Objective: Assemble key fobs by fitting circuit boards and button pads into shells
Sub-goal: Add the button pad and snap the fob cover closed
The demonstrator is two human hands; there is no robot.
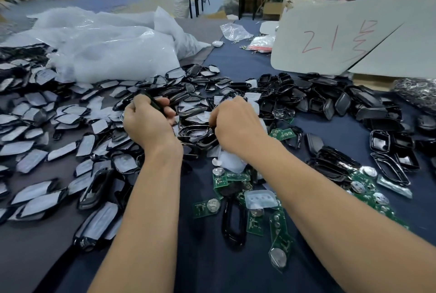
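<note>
A tabletop under dark blue cloth carries everything. From 8 to 11 o'clock spreads a heap of black plastic shells faced with white film. Bare black plastic shells pile up from 1 to 3 o'clock. Green circuit boards with silver coin cells lie scattered at 5 o'clock. Large crumpled clear plastic bags sit at 11 o'clock, and a white card sheet with red writing lies at 1 o'clock.

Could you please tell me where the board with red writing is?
Head view, upper right: the board stands behind the black shells, right of a small clear bag.
</note>
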